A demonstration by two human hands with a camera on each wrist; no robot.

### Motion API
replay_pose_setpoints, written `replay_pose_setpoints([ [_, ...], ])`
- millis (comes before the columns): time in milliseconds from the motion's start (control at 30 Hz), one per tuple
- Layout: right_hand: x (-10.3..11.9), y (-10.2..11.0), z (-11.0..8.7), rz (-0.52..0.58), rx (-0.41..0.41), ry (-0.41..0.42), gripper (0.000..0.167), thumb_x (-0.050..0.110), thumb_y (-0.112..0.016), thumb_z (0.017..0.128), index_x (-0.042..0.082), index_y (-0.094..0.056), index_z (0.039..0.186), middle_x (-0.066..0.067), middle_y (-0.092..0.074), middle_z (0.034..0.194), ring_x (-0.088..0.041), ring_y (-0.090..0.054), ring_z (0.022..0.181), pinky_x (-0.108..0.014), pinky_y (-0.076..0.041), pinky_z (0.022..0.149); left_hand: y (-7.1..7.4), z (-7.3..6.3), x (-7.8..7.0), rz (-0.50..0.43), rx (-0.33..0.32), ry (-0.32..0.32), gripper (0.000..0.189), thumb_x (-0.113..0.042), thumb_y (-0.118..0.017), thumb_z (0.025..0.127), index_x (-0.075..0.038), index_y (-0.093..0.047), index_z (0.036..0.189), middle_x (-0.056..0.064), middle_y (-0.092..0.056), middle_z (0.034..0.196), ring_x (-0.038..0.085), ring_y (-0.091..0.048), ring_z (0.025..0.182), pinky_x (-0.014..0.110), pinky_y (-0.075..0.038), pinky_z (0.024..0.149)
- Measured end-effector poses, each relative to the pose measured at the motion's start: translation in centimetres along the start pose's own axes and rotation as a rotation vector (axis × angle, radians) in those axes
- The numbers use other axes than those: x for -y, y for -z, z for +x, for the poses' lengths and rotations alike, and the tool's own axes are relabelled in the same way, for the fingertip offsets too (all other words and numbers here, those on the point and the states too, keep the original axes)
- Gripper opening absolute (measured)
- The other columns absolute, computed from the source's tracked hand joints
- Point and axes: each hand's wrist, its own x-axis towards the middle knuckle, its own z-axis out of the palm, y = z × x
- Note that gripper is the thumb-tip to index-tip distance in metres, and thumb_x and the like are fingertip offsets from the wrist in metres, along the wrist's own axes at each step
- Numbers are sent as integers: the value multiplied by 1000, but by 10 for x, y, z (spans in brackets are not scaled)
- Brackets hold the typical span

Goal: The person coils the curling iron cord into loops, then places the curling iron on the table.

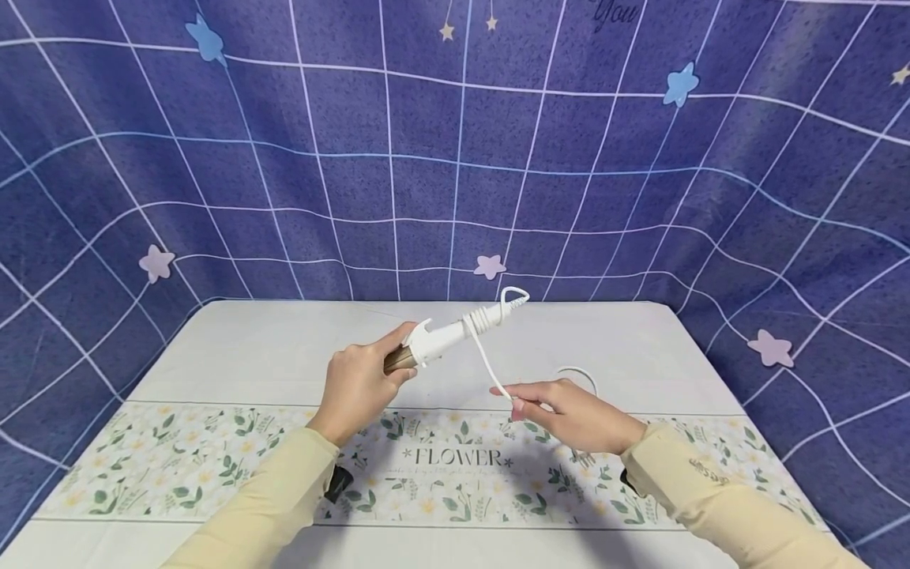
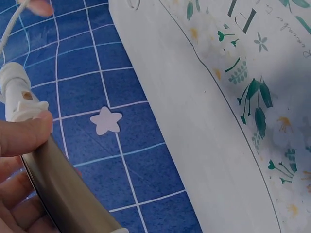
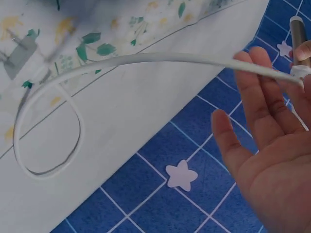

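My left hand [image 1: 362, 383] grips the gold barrel [image 2: 73, 189] of a curling iron with a white handle [image 1: 444, 338]. The iron is held above the table, its handle slanting up to the right. Several turns of white cord [image 1: 478, 320] wrap the handle near its end, and a loop stands out at the tip. From there the cord runs down to my right hand [image 1: 576, 415], which pinches it between thumb and index finger. In the right wrist view the other fingers are spread beside the cord [image 3: 160, 58]. Past the hand, the cord curves in a loop toward a two-pin plug [image 3: 22, 58].
A white table cover [image 1: 284, 348] with a printed flower band [image 1: 235, 466] lies under both hands. Behind and at the sides hangs a blue curtain [image 1: 341, 182] with a grid of lines and stars.
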Motion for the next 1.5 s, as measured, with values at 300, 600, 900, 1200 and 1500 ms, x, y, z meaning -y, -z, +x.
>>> replay_pose_setpoints([
  [300,-7,-1,0,45,30,-34,29,28,-44,110,18,-72,115,-1,-69,128,-27,-63,121,-52,-47,102,2,2,-1,-65,-11,-2,65,-20,-87,80,-20,-63,141,12,-77,97,16,-53,55,39,-42,57],
  [600,-20,-2,6,72,47,-47,26,17,-52,107,10,-71,124,-4,-73,119,-17,-68,98,-41,-53,87,2,1,-3,-106,-14,-48,66,-19,-88,79,-19,-63,140,12,-77,98,15,-55,57,39,-44,59],
  [900,-35,4,15,-4,3,-118,30,19,-56,106,5,-70,129,-13,-71,123,-21,-72,93,-37,-56,86,3,0,-9,-156,45,-111,68,-21,-89,78,-22,-63,141,12,-77,100,16,-65,65,40,-51,65],
  [1200,-37,11,18,-100,-86,-158,19,21,-65,101,5,-76,103,-4,-70,85,-8,-53,67,-28,-48,66,2,-3,-11,-183,183,-180,69,-21,-90,77,-27,-64,140,5,-78,100,8,-64,70,35,-51,70],
  [1500,-39,24,28,-170,-139,156,17,7,-71,94,2,-77,109,-9,-77,99,-9,-66,71,-27,-55,65,2,-6,-12,-187,264,-307,67,-20,-88,78,-24,-64,141,0,-78,93,4,-65,66,34,-54,71],
])
